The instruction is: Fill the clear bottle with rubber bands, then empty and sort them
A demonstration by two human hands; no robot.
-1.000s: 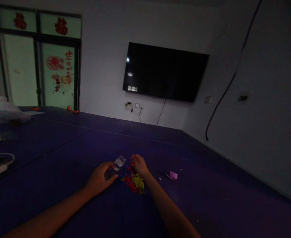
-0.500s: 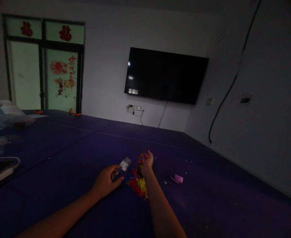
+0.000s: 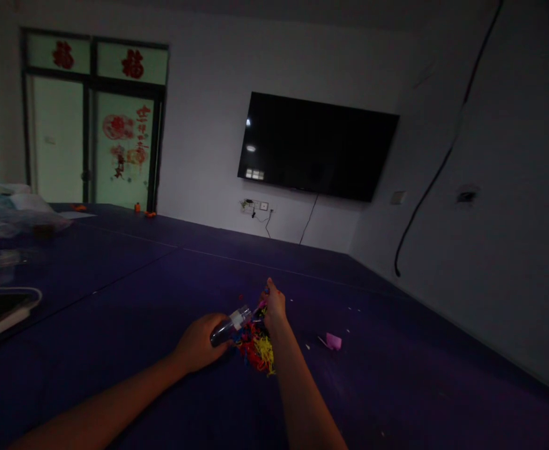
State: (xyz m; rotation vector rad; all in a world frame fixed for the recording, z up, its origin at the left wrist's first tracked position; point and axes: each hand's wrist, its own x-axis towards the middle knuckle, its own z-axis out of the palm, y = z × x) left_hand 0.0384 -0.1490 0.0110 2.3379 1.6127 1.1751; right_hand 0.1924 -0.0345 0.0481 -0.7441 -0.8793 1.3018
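Clasping bottle (image 3: 227,330): left hand (image 3: 201,345) | curled round coloured strands (image 3: 262,308): right hand (image 3: 275,307) | strand pile (image 3: 257,351): right hand's 7 o'clock

Bottle (image 3: 230,327) clear, slanted, neck end to the right. Strings (image 3: 256,352) red, yellow, blue, in a loose tangled heap on the table (image 3: 208,412), close by the bottle.
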